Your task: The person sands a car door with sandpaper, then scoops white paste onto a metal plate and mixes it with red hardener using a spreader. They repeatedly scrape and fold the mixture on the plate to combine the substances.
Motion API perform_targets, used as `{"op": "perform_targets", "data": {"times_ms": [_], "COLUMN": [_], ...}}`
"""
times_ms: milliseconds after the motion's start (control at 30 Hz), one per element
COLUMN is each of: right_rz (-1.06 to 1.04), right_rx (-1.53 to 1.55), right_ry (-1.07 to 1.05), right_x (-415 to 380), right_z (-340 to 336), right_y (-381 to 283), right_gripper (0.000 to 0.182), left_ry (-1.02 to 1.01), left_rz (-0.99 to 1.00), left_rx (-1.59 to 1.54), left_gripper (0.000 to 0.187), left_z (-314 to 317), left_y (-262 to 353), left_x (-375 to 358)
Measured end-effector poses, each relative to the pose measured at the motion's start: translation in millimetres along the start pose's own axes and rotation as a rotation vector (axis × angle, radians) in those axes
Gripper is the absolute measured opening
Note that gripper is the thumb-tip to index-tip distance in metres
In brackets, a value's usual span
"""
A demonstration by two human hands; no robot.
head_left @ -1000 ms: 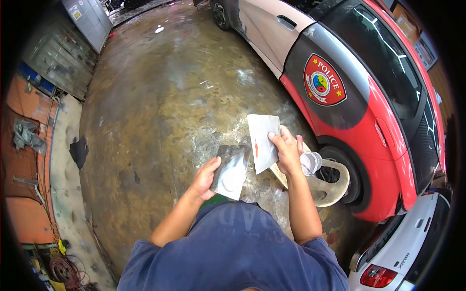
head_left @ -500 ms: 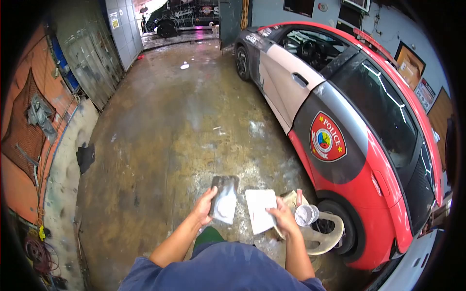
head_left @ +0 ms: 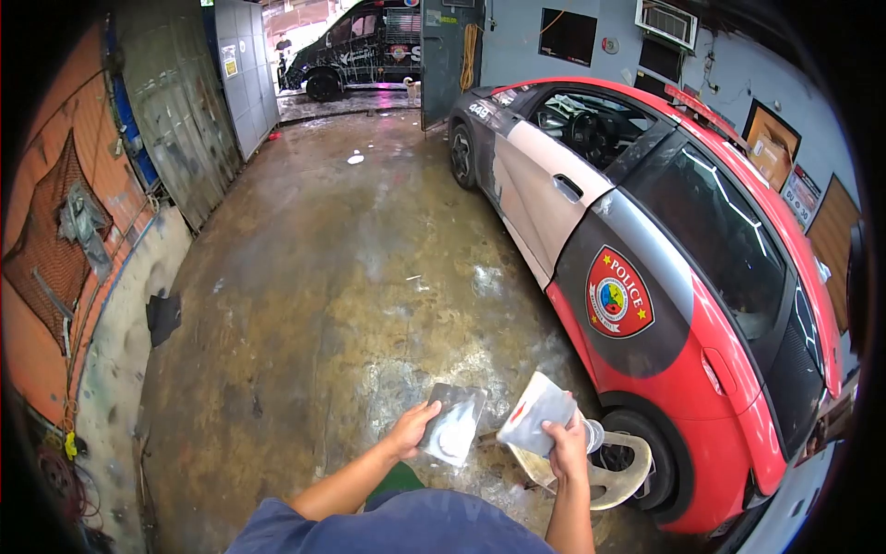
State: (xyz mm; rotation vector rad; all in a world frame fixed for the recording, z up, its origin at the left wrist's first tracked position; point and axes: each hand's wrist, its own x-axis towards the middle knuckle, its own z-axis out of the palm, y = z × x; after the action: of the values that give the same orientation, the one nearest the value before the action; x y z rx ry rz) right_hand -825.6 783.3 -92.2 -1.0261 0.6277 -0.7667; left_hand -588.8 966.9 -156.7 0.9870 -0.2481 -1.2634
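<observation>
"One thing at a time: what's on the left?"

"My left hand (head_left: 413, 432) pinches a dark plate (head_left: 459, 406) by its left side, thumb on top; a white smear (head_left: 452, 438) covers part of its face."

"And next to it?"

"A grey-white sheet (head_left: 539, 413), near the plate but apart from it, tilted, with a red mark (head_left: 519, 411) on its left side. My right hand (head_left: 568, 440) grips its lower right part, thumb laid across the face."

"What's around that hand?"

"A clear cup (head_left: 595, 434) just beside it, partly hidden; a plastic chair (head_left: 630, 480); then, farthest right, a red car (head_left: 683, 392), its rear wheel (head_left: 663, 463) showing behind the chair"
</observation>
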Motion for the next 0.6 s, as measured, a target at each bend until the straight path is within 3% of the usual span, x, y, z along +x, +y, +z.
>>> {"op": "perform_targets", "data": {"times_ms": [67,167,200,267,333,367,567,600], "right_rz": [-0.15,-0.422,-0.447,-0.61,-0.694,-0.728,-0.607,-0.54], "right_rx": [-0.21,-0.351,-0.371,-0.716,-0.77,-0.798,-1.002,-1.031], "right_ry": [0.009,-0.108,-0.144,-0.246,-0.342,-0.392,-0.434,-0.434], "right_x": [-1,-13,-19,-28,-32,-34,-22,-20], "right_z": [-2,28,45,59,70,73,51,43], "right_y": [22,41,42,30,31,31,70,73], "right_gripper": [0.032,0.03,0.045,0.058,0.068,0.072,0.088,0.086], "left_ry": [-0.063,0.096,0.134,0.239,0.257,0.424,0.553,0.413], "left_rz": [0.046,0.13,0.163,0.185,0.207,0.18,0.168,0.198], "left_rx": [-0.202,-0.238,-0.255,-0.263,-0.27,-0.266,-0.228,-0.253], "left_gripper": [0.041,0.039,0.039,0.045,0.056,0.073,0.083,0.082], "left_z": [6,31,36,35,40,43,44,32], "left_y": [-8,-5,-5,-13,-8,-10,-2,-1], "left_x": [3,4,4,10,9,11,3,2]}}
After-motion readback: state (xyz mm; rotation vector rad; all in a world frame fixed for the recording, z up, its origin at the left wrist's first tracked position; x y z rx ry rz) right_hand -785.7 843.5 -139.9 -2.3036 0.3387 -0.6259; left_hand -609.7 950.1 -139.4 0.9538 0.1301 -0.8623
